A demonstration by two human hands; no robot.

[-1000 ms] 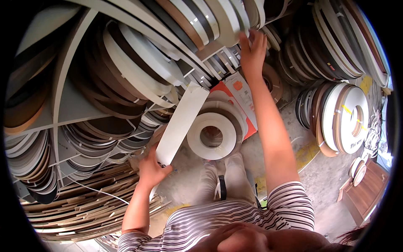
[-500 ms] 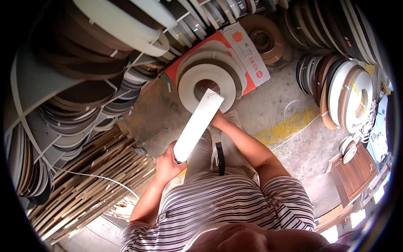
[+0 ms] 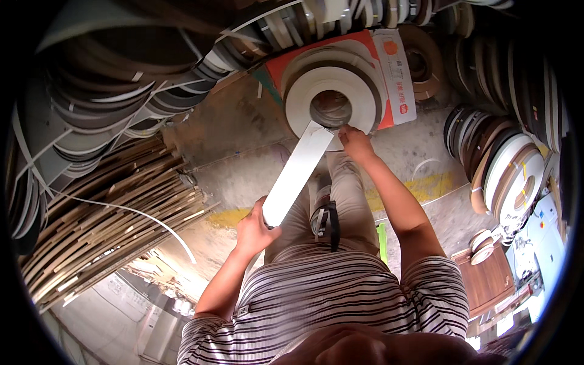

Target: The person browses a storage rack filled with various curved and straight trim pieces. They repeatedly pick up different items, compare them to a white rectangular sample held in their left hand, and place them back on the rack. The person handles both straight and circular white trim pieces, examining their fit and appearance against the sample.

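Observation:
A long, flat white piece (image 3: 293, 176), like a board or slim box, slants across the front of my body. My left hand (image 3: 255, 231) is closed round its near end, thumb at the lower corner. My right hand (image 3: 357, 146) is beside its far end, fingers curled together; whether they pinch anything there cannot be seen. Behind that end lies a large white coil of edge banding (image 3: 304, 85), stacked on other coils. The far end overlaps the coil's lower rim in this view.
Under the coils is a red and white carton (image 3: 395, 79). Coils crowd the left rack (image 3: 97, 115) and stand at right (image 3: 517, 176). Long wooden strips (image 3: 115, 213) are piled at left. A loose white strip (image 3: 152, 219) hangs over them. A brown panel (image 3: 483, 280) lies at lower right.
My right hand has come out from beneath the white piece to beside its far end. The piece and my left hand have shifted slightly right in view. The whole view has shifted too.

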